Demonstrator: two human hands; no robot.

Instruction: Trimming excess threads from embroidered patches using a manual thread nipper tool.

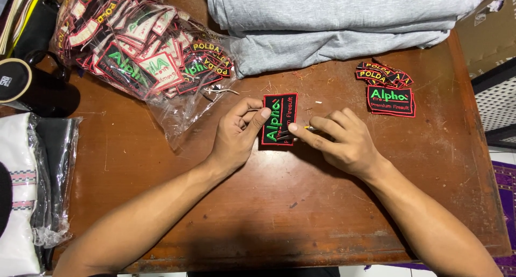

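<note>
The brown wooden counter (161, 212) carries everything here. At its far edge lies a stack of folded grey cloth (338, 19). To the far left sits a clear plastic bag of embroidered patches (140, 56), its open mouth spilling toward the middle, and at the left edge lie bagged white and dark garments (32, 191) with a dark round container (21, 83) beyond them. To the right is a small pile of finished patches (389, 91), well apart from the hands.

In the middle lies 1 black patch (279, 119) with a red border and green lettering, turned on end and flat on the counter. The left hand (236, 134) pins its left edge, thumb pressed on the face and fingers curled behind. The right hand (344, 140) is closed around a small tool (301, 128) with a yellowish handle, its dark tip touching the lower right part of the patch; what kind of tool it is cannot be told.

Judging from this, the work goes best with the patch held flat and steady, the tip kept low along the border, and only loose threads taken, never the stitching.

Both forearms come in from the near edge, wrists low, the 2 hands meeting over the patch.
</note>
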